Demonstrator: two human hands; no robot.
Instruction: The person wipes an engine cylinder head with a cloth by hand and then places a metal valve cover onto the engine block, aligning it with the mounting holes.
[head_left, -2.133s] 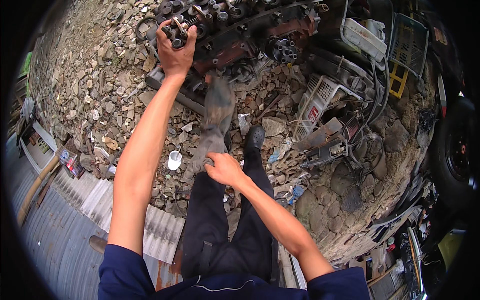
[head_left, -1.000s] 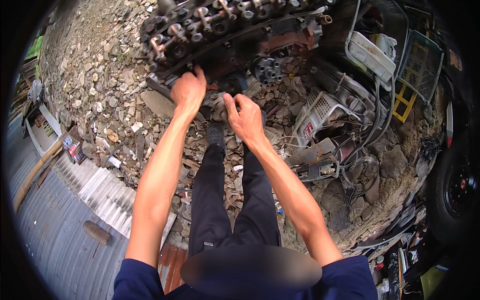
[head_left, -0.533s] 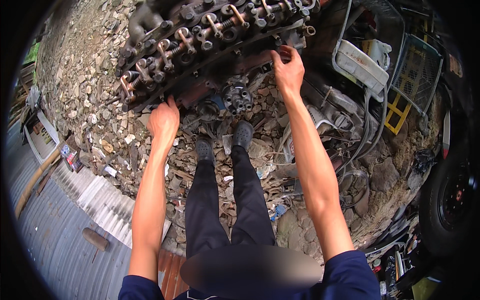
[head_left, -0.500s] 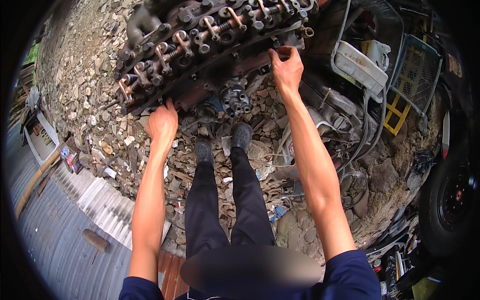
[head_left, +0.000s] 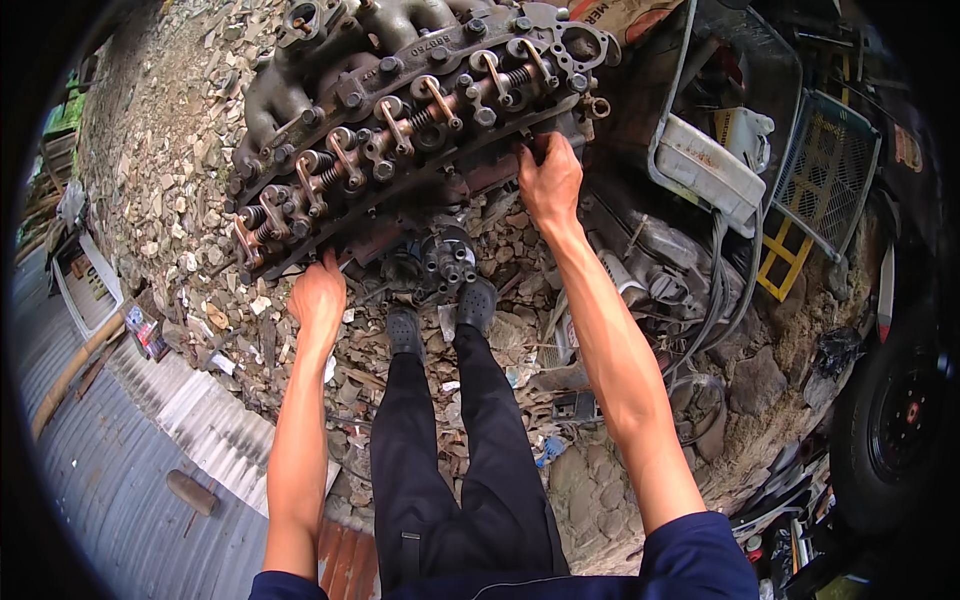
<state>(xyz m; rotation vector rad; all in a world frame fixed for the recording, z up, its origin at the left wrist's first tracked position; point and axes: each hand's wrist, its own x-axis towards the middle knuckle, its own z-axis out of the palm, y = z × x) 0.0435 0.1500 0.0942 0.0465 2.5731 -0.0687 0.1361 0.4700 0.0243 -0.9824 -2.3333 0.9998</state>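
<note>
1. Slanting over the rubble (head_left: 190, 200), the engine (head_left: 425, 115) has its long axis running near-left to far-right.
2. It lies just beyond the left hand (head_left: 317, 300) at its left end and the right hand (head_left: 549, 185) toward its right; neither is nearer.
3. Both curl at its near edge; whether either grip is closed, I can't tell.

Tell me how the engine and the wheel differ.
The engine is long, with exposed rocker arms; the wheel is round. The left hand and right hand are at the engine; the wheel is apart from both. The engine shows rusty brown; the wheel is mostly black. Both look dark.
</note>
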